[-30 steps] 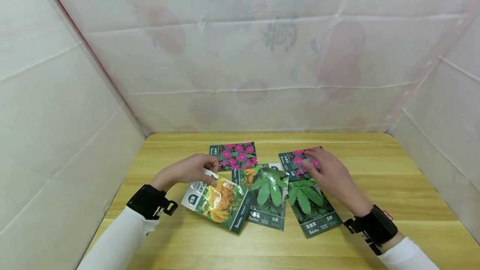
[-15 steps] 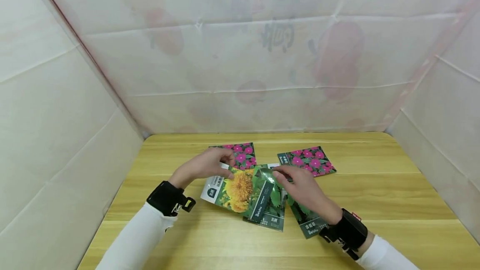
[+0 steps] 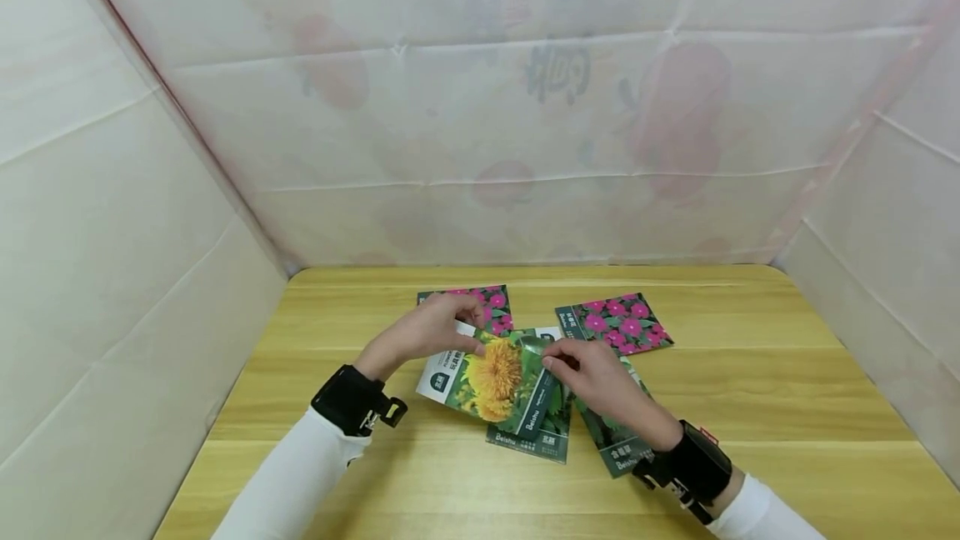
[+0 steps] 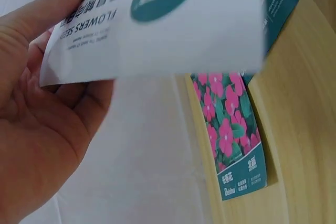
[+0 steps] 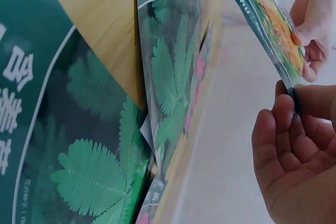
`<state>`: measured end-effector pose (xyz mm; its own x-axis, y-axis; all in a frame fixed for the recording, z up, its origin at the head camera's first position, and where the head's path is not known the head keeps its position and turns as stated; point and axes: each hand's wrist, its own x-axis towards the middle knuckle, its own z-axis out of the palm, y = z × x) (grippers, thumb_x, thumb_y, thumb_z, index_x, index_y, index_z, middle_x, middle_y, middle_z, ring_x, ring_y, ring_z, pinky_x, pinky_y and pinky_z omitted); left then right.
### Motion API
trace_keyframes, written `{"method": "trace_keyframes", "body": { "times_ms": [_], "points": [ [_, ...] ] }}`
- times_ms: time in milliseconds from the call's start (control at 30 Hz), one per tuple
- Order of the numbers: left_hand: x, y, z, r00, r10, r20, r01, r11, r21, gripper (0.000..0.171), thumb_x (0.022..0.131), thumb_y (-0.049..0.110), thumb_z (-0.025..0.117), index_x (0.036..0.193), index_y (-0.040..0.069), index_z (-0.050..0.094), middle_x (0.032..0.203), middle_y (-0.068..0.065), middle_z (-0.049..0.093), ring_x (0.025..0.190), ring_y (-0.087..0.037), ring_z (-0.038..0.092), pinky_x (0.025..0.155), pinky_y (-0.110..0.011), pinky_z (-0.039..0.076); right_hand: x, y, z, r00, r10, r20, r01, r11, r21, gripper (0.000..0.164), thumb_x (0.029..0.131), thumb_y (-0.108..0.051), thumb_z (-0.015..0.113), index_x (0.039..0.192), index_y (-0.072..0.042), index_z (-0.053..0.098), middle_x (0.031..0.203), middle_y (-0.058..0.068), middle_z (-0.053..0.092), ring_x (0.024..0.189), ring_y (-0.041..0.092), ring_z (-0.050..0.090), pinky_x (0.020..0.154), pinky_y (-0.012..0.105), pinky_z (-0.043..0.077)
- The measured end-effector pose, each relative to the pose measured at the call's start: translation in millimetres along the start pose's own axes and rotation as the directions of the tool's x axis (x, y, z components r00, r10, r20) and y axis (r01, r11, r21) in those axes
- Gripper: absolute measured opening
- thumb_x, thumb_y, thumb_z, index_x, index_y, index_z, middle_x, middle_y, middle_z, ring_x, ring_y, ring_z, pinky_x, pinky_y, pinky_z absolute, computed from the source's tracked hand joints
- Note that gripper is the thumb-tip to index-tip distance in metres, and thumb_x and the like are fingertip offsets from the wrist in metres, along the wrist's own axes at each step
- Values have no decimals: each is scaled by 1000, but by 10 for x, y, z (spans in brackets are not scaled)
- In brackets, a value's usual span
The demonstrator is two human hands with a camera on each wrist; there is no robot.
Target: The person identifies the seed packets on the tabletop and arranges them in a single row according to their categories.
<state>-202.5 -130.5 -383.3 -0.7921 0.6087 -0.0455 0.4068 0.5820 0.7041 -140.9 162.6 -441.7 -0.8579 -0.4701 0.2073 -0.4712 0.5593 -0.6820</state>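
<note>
A flower seed packet [image 3: 491, 377] with a shaggy yellow-orange bloom is raised and tilted over the other packets in the head view. My left hand [image 3: 431, 332] pinches its white end between thumb and fingers; that end [image 4: 210, 35] spans the top of the left wrist view. At the opposite dark-green end, my right hand [image 3: 600, 377] pinches a corner, which the right wrist view shows between its thumb and fingertips [image 5: 284, 103]. Underneath lies a green-leaf packet [image 3: 551, 445], partly covered. A second leaf packet [image 3: 615, 448] lies below my right forearm.
Two packets with pink flowers lie farther back: one [image 3: 648, 327] at the right, another [image 3: 497, 302] partly behind my left hand. The wooden table [image 3: 750, 407] is bounded by pale cloth walls [image 3: 480, 223] at the back and sides.
My left hand has carried the yellow-flower packet to the right, over the leaf packet. The right hand has left the right-hand pink packet, moved left and taken hold of the raised packet's corner.
</note>
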Motion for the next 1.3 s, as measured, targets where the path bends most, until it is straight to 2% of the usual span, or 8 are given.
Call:
{"method": "trace_keyframes", "body": {
  "times_ms": [167, 267, 333, 433, 567, 833, 1100, 1300],
  "points": [
    [-6, -38, 25, 998, -7, -62, 6, 1000, -12, 40, 90, 27, 84, 123, 12, 68, 115, -1, 69, 107, -19, 63, 89, -36, 56, 3, 26, 10, 999, -36, -8, 36, 999, 6, 15, 109, -18, 56, 117, -12, 68, 79, -8, 53, 64, 4, 38, 60, 29, 37],
    [-19, -97, 44, 986, -30, -165, 19, 998, -66, 51, 94, 31, 80, 137, 9, 62, 120, -8, 68, 103, -22, 65, 85, -38, 58, -5, 45, 17, 1000, -18, -25, 19, 1000, 19, 15, 109, -17, 55, 118, -12, 65, 80, -7, 53, 65, 4, 40, 62, 29, 38],
    [-36, -149, 62, 964, -66, -259, 33, 991, -132, 55, 97, 31, 76, 143, 8, 57, 122, -10, 67, 103, -24, 65, 86, -40, 59, -14, 55, 21, 999, -3, -45, 4, 999, 33, 14, 110, -17, 54, 119, -12, 64, 82, -6, 54, 68, 5, 42, 63, 29, 39],
    [-86, -221, 102, 911, -124, -394, 17, 965, -263, 52, 102, 31, 70, 144, 5, 55, 124, -11, 66, 110, -27, 66, 95, -42, 58, -36, 67, 24, 997, 23, -73, -18, 998, 62, 14, 110, -15, 52, 122, -12, 60, 88, -5, 56, 72, 7, 47, 66, 29, 41],
    [-152, -256, 163, 851, -170, -497, -32, 927, -373, 47, 105, 30, 66, 142, 3, 55, 128, -14, 64, 116, -30, 65, 98, -40, 56, -42, 69, 24, 994, 64, -93, -53, 993, 109, 15, 111, -14, 52, 124, -11, 56, 93, -3, 58, 77, 15, 55, 66, 29, 45],
    [-169, -214, 322, 858, -215, -467, -28, 888, -459, 39, 103, 23, 68, 134, 0, 61, 120, -17, 66, 107, -28, 69, 87, -32, 60, -34, 58, 63, 983, 166, -78, -140, 955, 262, 19, 109, -8, 53, 128, -5, 54, 97, 3, 63, 93, 28, 70, 86, 38, 61],
    [-166, -181, 479, 855, -203, -477, -84, 854, -514, 24, 101, 6, 68, 123, -3, 66, 107, -17, 69, 93, -26, 71, 87, -50, 61, -4, 18, 153, 975, 202, -91, -160, 926, 342, 20, 108, -3, 54, 127, -1, 53, 89, 7, 62, 87, 31, 68, 86, 36, 62],
    [-184, -172, 510, 842, -229, -489, -81, 842, -533, 24, 97, 3, 72, 120, -1, 67, 104, -15, 69, 91, -23, 70, 84, -47, 62, 11, -3, 196, 978, 199, -62, -166, 924, 343, 18, 108, -8, 56, 125, -4, 53, 85, 6, 64, 80, 30, 69, 80, 34, 62]
  ]
}}
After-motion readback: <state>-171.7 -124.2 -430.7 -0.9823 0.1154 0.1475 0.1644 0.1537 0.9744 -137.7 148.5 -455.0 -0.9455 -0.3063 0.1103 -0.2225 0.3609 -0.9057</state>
